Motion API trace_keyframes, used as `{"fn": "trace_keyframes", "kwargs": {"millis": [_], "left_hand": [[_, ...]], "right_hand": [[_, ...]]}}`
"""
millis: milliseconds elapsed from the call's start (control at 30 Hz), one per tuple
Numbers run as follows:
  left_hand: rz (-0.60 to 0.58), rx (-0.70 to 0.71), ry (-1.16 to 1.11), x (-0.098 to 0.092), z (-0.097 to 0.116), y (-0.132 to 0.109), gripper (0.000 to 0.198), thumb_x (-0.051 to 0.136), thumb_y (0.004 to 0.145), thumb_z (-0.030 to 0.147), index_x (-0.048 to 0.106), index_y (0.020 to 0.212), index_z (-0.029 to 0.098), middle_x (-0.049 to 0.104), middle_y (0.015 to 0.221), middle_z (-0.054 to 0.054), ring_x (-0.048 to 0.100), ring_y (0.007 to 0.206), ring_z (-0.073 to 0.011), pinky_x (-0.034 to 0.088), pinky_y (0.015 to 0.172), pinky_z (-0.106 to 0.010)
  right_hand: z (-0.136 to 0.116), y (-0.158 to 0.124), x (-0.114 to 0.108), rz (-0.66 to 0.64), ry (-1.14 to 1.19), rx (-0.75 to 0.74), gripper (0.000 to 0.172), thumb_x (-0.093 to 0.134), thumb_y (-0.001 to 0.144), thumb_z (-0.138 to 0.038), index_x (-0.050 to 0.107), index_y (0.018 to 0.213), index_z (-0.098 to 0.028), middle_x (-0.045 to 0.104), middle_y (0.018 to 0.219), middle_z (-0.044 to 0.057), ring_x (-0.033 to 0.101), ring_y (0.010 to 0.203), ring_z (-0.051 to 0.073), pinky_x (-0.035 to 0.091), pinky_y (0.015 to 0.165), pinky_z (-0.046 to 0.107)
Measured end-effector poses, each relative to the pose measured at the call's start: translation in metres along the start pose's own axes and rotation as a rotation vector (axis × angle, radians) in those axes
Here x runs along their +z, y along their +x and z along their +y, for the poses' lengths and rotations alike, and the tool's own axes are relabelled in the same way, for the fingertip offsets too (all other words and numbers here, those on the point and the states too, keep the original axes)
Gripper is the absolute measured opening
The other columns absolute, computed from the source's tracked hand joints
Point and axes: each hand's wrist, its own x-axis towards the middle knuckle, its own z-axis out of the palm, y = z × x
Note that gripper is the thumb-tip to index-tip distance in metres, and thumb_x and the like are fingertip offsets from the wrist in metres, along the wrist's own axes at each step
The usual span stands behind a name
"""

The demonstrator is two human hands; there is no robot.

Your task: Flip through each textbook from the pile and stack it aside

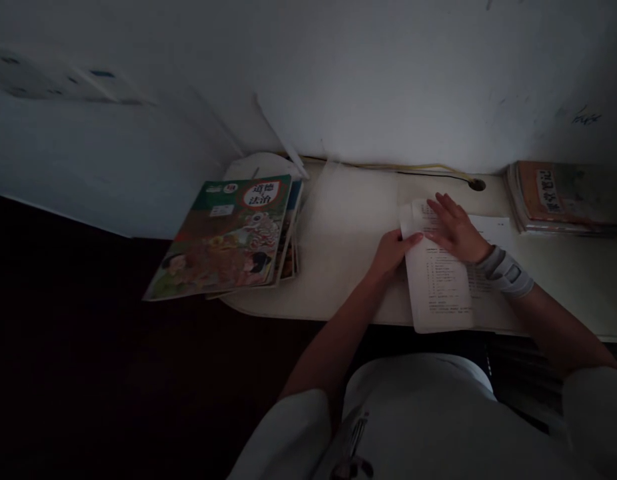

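A folded sheaf of printed paper lies at the desk's front edge, its lower end reaching slightly past it. My left hand grips the left side of the paper, thumb on top and fingers underneath. Across the upper part of the paper rests my right hand, flat with its fingers stretched out; a grey band is around that wrist. Beneath and to the right, another printed sheet is partly covered by the folded paper and my right hand.
On the left, a stack of textbooks overhangs the desk. More books lie at the right against the wall. A yellow cable runs along the back to a round hole. Wall sockets are at upper left.
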Motion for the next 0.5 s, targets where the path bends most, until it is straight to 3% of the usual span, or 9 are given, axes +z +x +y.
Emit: {"fn": "trace_keyframes", "kwargs": {"millis": [100,200,300,367,400,433,500], "left_hand": [[0.077,0.069,0.096,0.008,0.001,0.001,0.045,0.053,0.078,0.056,0.064,0.076,0.012,0.066,0.075,-0.007,0.06,0.074,-0.0195,0.047,0.064,-0.029],[-0.01,0.098,0.001,0.011,-0.003,0.002,0.046,0.044,0.084,0.054,0.065,0.085,0.013,0.068,0.084,-0.007,0.061,0.08,-0.0191,0.048,0.071,-0.03],[-0.125,0.038,-0.05,0.01,-0.01,0.002,0.037,0.049,0.084,0.048,0.062,0.094,0.014,0.068,0.088,-0.007,0.062,0.08,-0.0183,0.049,0.071,-0.031],[-0.137,0.034,0.006,0.009,-0.013,0.003,0.03,0.055,0.081,0.039,0.06,0.098,0.014,0.068,0.092,-0.009,0.063,0.081,-0.0187,0.05,0.071,-0.031],[-0.124,0.046,0.043,0.009,-0.013,0.003,0.03,0.057,0.08,0.034,0.058,0.101,0.013,0.067,0.097,-0.01,0.063,0.084,-0.0191,0.05,0.073,-0.031],[-0.108,0.057,0.078,0.009,-0.013,0.004,0.032,0.058,0.079,0.029,0.056,0.106,0.012,0.067,0.101,-0.011,0.063,0.086,-0.0197,0.05,0.074,-0.032],[-0.084,0.077,0.142,0.009,-0.011,0.004,0.038,0.057,0.078,0.023,0.051,0.114,0.012,0.066,0.105,-0.013,0.063,0.089,-0.0209,0.05,0.076,-0.034]], "right_hand": [[-0.018,0.004,-0.01,-0.096,-0.065,-0.164,0.067,0.032,0.089,-0.062,0.03,0.144,-0.024,0.024,0.152,0.011,0.015,0.141,0.03,0.018,0.107,0.059],[-0.018,0.001,-0.018,-0.222,-0.148,-0.247,0.067,0.03,0.09,-0.06,0.028,0.145,-0.021,0.04,0.144,0.013,0.028,0.136,0.032,0.018,0.106,0.062],[0.003,-0.011,-0.036,-0.236,-0.342,-0.13,0.058,0.03,0.09,-0.06,0.054,0.128,-0.023,0.065,0.116,0.013,0.049,0.119,0.035,0.02,0.102,0.064],[0.018,-0.021,-0.056,-0.219,-0.531,0.035,0.057,0.031,0.09,-0.06,0.072,0.096,-0.02,0.071,0.088,0.015,0.059,0.101,0.037,0.021,0.099,0.065],[0.022,-0.025,-0.065,-0.204,-0.6,0.109,0.058,0.032,0.09,-0.059,0.073,0.084,-0.019,0.07,0.08,0.017,0.061,0.096,0.038,0.022,0.097,0.066],[0.024,-0.028,-0.073,-0.183,-0.631,0.156,0.058,0.032,0.09,-0.058,0.073,0.081,-0.017,0.07,0.079,0.017,0.061,0.094,0.038,0.023,0.096,0.067],[0.019,-0.028,-0.078,-0.129,-0.576,0.129,0.056,0.033,0.091,-0.057,0.071,0.099,-0.017,0.069,0.097,0.019,0.058,0.104,0.038,0.025,0.097,0.064]]}}
